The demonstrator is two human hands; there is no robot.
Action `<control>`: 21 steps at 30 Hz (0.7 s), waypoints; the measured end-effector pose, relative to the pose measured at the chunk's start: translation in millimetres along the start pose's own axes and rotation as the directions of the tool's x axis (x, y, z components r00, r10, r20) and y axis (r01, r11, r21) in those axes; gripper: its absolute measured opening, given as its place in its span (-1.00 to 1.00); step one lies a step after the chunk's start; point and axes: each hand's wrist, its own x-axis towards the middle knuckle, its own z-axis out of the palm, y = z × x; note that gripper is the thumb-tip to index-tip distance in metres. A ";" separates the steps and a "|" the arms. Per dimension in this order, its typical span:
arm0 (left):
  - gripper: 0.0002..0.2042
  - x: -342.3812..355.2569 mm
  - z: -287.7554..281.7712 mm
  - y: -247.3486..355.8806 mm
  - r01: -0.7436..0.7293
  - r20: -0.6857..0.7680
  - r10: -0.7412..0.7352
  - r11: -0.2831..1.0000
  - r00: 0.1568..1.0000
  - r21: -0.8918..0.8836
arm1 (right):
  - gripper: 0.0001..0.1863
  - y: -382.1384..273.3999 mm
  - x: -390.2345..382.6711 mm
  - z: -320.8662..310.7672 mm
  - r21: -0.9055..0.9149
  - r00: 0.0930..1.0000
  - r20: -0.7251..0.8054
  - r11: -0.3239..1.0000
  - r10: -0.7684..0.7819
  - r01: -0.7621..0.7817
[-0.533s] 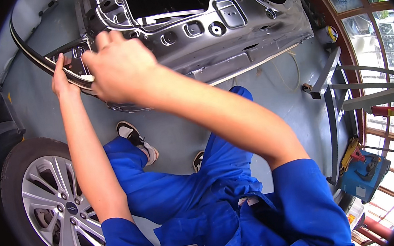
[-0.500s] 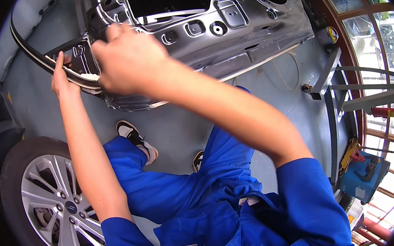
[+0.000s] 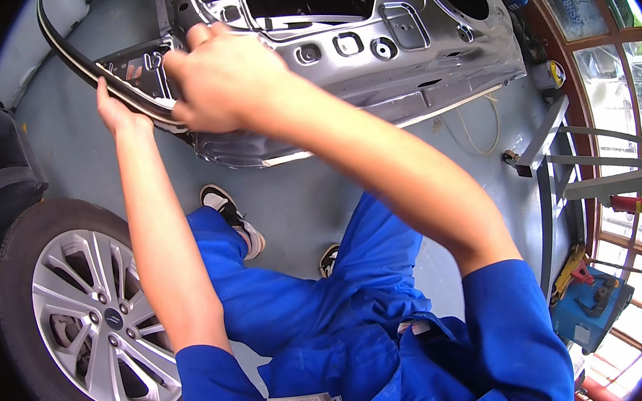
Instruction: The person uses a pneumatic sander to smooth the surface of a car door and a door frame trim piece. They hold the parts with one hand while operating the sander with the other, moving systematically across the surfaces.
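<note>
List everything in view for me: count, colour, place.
Door panel: 1, dark metallic, top centre
Curved strip: 1, black with pale line, upper left
Wheel: 1, silver with dark tyre, lower left
Bodywork: 1, dark, left edge
Windows: several, brown-framed, right edge
Metal stand: 1, grey, right
Box: 1, blue, lower right
Tool: at least 1, yellow-red, by box
Cord: 1, pale, floor right of centre
Container: 1, white-yellow, upper right
Floor: 1, grey, centre
Shoes: 2, black-white, centre
Work clothes: 1 set, blue, lower centre
Left hand: 1, bare, at the strip
Right hand: 1, bare, blurred, over the panel
</note>
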 end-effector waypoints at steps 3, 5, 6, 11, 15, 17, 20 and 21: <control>-0.56 -1.2 -5.5 -0.9 0.033 -0.007 -0.033 0.999 0.999 -0.022 | -0.53 0.4 1.9 -1.1 0.021 0.998 0.061 1.000 -0.021 0.020; -0.56 2.0 -9.0 2.0 0.011 -0.047 -0.010 1.000 0.999 0.028 | -0.53 25.8 -7.7 -3.3 -0.054 0.998 -0.035 0.997 0.049 -0.051; -0.58 6.4 -12.6 3.0 -0.006 -0.041 0.007 1.000 0.999 0.021 | -0.53 43.2 -14.8 -10.6 -0.082 0.996 -0.050 0.993 0.080 -0.084; -0.57 -8.6 8.5 4.3 -0.037 -0.063 0.039 0.999 0.997 0.033 | -0.53 154.5 -55.6 -56.8 -0.349 0.948 -0.138 0.881 0.287 -0.318; -0.59 -11.6 11.1 3.3 -0.057 -0.048 0.059 0.998 0.997 0.038 | -0.45 157.4 -63.2 -67.8 -0.350 0.932 -0.077 0.865 0.355 -0.359; -0.59 -7.4 9.3 4.7 -0.058 -0.041 0.060 0.998 0.997 0.036 | -0.51 125.9 -54.3 -50.5 -0.327 0.958 -0.092 0.901 0.270 -0.286; -0.61 4.4 -1.9 3.4 -0.078 -0.059 0.080 0.996 0.995 0.036 | -0.48 54.1 -21.0 -23.3 -0.177 0.986 0.010 0.971 0.164 -0.159; -0.62 17.1 -14.7 3.6 -0.096 -0.039 0.097 0.995 0.995 0.018 | -0.52 28.3 -8.2 -17.6 -0.075 0.989 0.058 0.988 0.138 -0.134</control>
